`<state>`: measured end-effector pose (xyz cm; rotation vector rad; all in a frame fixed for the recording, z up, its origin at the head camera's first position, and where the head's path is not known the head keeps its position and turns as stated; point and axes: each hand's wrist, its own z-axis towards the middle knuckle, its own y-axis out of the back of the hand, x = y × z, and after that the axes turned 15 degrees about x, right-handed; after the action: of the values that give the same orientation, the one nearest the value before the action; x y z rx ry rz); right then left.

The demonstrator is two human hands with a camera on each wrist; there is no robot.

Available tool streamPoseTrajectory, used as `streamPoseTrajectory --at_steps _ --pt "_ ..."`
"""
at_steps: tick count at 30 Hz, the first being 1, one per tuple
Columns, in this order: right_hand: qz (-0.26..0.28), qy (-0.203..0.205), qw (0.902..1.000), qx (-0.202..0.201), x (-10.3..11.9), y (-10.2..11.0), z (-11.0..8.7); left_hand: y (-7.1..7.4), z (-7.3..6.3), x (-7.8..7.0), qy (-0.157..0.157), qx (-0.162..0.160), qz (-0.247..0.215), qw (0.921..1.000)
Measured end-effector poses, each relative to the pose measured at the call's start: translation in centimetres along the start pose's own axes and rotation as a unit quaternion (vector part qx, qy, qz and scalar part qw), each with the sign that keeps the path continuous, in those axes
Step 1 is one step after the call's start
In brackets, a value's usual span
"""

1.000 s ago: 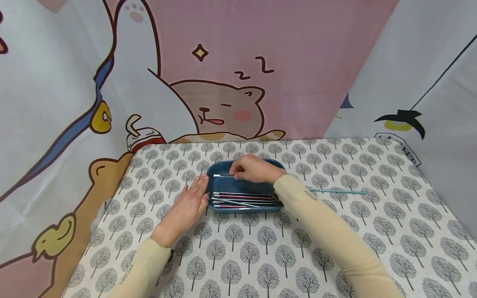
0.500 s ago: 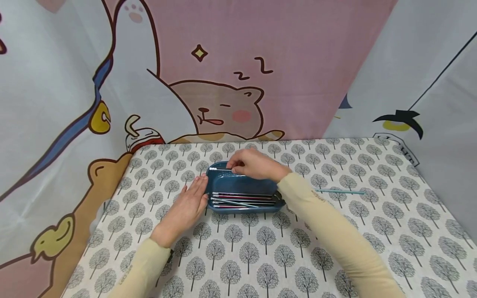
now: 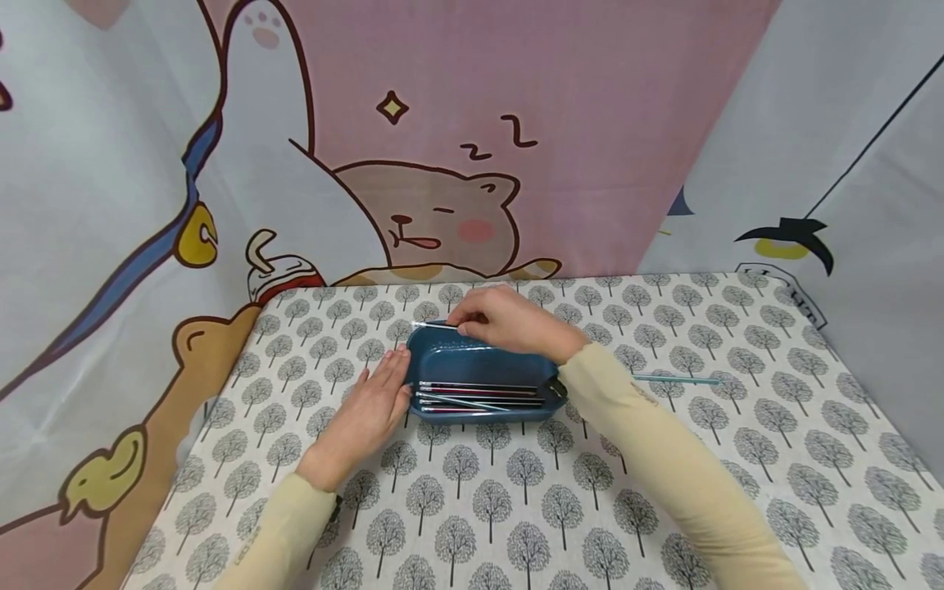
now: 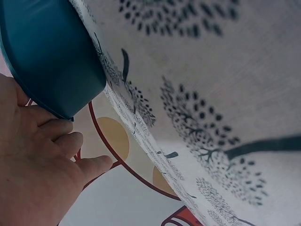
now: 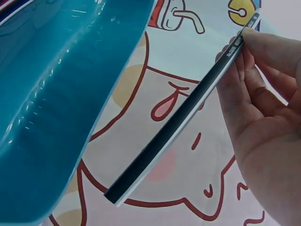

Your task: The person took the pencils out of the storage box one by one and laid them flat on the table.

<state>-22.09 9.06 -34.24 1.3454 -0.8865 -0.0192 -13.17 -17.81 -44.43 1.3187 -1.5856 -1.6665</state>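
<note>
Your right hand (image 3: 509,318) pinches a black pencil (image 5: 176,115) near one end; your left hand (image 3: 369,407), fingers extended, touches the blue tray (image 3: 479,365), presumably steadying it.

Held pencil (image 5: 181,109): lettering mostly too small to read; longer part hidden behind right hand (image 3: 512,319) in head view. Blue tray (image 5: 61,150): cut off left and top, right wrist view. Pencils in tray (image 3: 479,385): overlapping, count uncertain. Teal stick (image 3: 678,379): left end hidden by right sleeve (image 3: 664,451). Left hand (image 4: 37,165): cut off, left wrist view.
</note>
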Motion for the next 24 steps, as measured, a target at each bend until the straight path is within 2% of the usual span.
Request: streamPoseTrajectory --at_steps 11,16,24 --pt "-0.012 -0.005 0.9995 -0.028 0.7 0.4 -2.0 -0.1 0.0 -0.1 0.002 0.004 0.001 1.0" --pt "-0.01 0.005 0.9992 -0.039 1.0 0.9 -3.1 -0.2 0.0 0.0 0.001 0.006 0.002 1.0" --pt "-0.008 0.001 0.9988 -0.048 0.9 1.3 -5.0 0.2 0.2 0.4 -0.012 -0.004 0.001 0.9999"
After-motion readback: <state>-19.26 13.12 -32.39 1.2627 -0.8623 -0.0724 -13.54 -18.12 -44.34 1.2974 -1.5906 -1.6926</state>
